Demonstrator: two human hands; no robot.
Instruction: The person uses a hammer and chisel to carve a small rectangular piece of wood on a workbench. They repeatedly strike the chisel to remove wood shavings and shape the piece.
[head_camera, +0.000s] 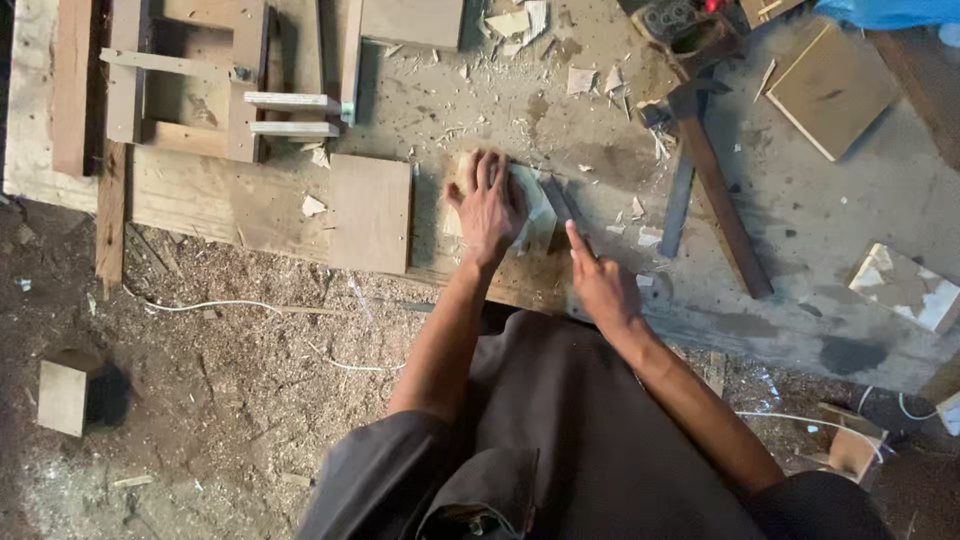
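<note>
My left hand (489, 205) flat, fingers spread, pinning pale wood piece (532, 205) on board (250, 205). Right hand (600, 280) closed on dark tool (556, 198), forefinger extended. Cutting step; next needs steady pressure.

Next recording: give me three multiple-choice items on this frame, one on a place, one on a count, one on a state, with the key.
1. Where does the small wooden block lie?
A. on the sawdust floor at the lower left
B. on the square board
C. under the left hand

2. How many hands are at the pale workpiece?
A. none
B. one
C. two

3. How is the left hand held?
A. clenched in a fist
B. flat, fingers spread on the workpiece
C. raised off the bench

Key: 1 A, the block sits alone among the shavings; 2 C, the right hand holds a dark tool to it beside the left; 3 B, its palm presses down on the piece.
</note>
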